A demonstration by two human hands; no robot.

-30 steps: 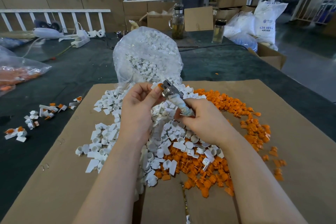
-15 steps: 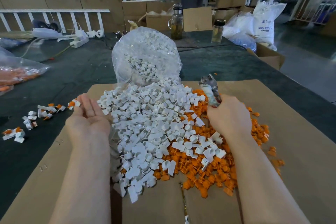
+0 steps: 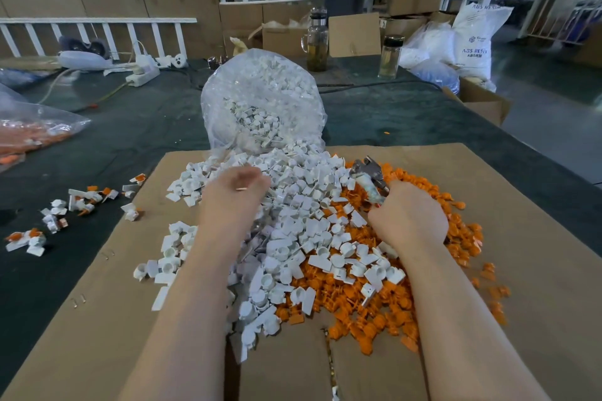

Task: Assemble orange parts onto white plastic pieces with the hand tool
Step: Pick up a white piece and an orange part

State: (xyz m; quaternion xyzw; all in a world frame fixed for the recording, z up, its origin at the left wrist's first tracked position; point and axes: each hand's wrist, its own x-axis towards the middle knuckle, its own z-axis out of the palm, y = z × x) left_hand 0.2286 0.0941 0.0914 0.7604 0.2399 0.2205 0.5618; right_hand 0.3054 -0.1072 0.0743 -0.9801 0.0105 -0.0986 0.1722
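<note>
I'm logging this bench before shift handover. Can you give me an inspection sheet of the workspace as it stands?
Surface: cardboard sheet on a dark table cover.
Job's things: white pieces spilling from a clear bag; orange parts heaped beside and under them; assembled pieces at left, off the cardboard.
Clutter: two bottles, second bag of orange parts, white sack, cardboard boxes.
Grippers: left hand over the white pieces, blurred; right hand grips the hand tool.
Cables: power strip with leads; a dark cable behind the bag.
Surroundings: factory floor, white railings.
</note>
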